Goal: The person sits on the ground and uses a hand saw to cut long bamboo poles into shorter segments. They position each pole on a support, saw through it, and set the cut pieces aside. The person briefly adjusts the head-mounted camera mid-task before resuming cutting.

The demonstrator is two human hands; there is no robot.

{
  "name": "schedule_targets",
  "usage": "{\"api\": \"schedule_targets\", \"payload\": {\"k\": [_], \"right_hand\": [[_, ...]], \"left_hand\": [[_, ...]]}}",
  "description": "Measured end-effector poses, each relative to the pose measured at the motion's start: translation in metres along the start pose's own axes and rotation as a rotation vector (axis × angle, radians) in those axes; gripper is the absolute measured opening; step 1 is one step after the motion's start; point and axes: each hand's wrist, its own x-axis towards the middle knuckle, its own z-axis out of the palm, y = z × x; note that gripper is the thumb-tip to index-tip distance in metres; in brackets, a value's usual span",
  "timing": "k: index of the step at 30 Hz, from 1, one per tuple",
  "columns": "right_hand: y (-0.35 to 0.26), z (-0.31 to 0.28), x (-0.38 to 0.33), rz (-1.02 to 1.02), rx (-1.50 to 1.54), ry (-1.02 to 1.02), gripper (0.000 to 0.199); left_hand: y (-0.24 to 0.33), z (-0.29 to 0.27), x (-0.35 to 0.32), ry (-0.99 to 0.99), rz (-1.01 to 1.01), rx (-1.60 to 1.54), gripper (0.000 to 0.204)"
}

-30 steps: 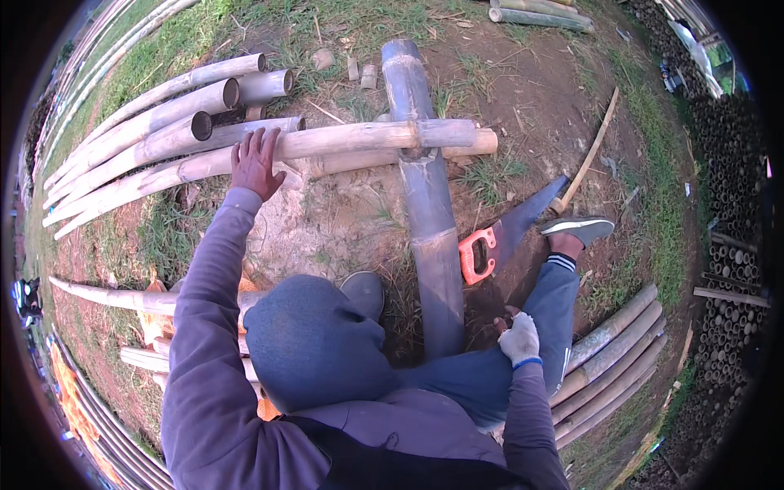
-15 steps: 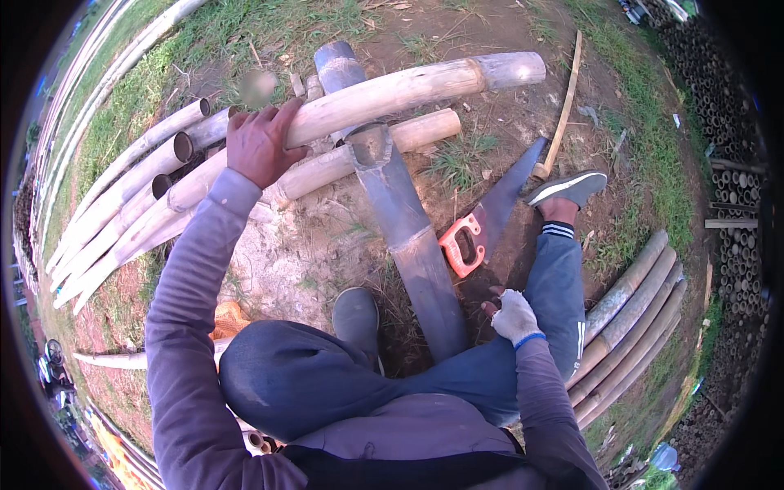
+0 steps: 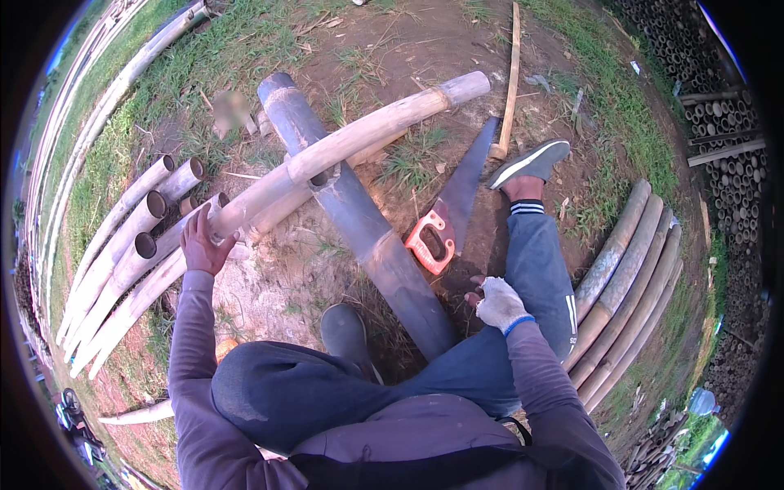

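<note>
Cyl. bamboo pole (image 3: 351, 144) now lower, tip 1 o'clock. L hand (image 3: 208, 245): fingers apart atop. Knit-gloved R hand (image 3: 500, 304): finger state can't tell.

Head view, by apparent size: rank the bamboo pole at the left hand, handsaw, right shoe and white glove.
1. Bamboo pole
2. Handsaw
3. Right shoe and white glove: too alike to rank

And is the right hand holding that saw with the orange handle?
No, the orange-handled, dark-bladed saw lies on the brown ground, apart from the white-gloved right hand.
</note>
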Motion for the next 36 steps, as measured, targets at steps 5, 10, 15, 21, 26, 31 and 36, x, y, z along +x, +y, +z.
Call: {"api": "schedule_targets", "payload": {"k": [5, 10, 15, 21, 26, 31, 36], "right_hand": [[-0.015, -0.007, 0.004, 0.031, -0.054, -0.088, 0.057], [-0.016, -0.013, 0.003, 0.049, -0.089, -0.074, 0.058], [-0.023, -0.007, 0.005, 0.060, -0.154, -0.124, 0.058], [-0.027, -0.006, 0.009, 0.052, -0.086, -0.119, 0.057], [-0.007, -0.003, -0.002, 0.080, -0.043, -0.017, 0.057], [-0.001, 0.003, 0.001, 0.036, -0.067, 0.076, 0.056], [0.003, 0.005, -0.003, 0.095, -0.091, 0.006, 0.058]], "left_hand": [[-0.041, 0.008, -0.008, -0.155, -0.080, 0.120, 0.097], [-0.035, -0.016, -0.002, -0.064, 0.035, 0.134, 0.085], [0.025, -0.076, 0.011, 0.111, 0.162, 0.090, 0.084], [0.064, 0.007, 0.033, -0.248, 0.043, 0.225, 0.098], [0.078, 0.002, 0.041, -0.246, 0.042, 0.179, 0.094], [0.062, 0.000, 0.044, -0.269, 0.006, 0.175, 0.086], [0.050, -0.026, 0.034, 0.046, 0.101, 0.074, 0.082]]}}
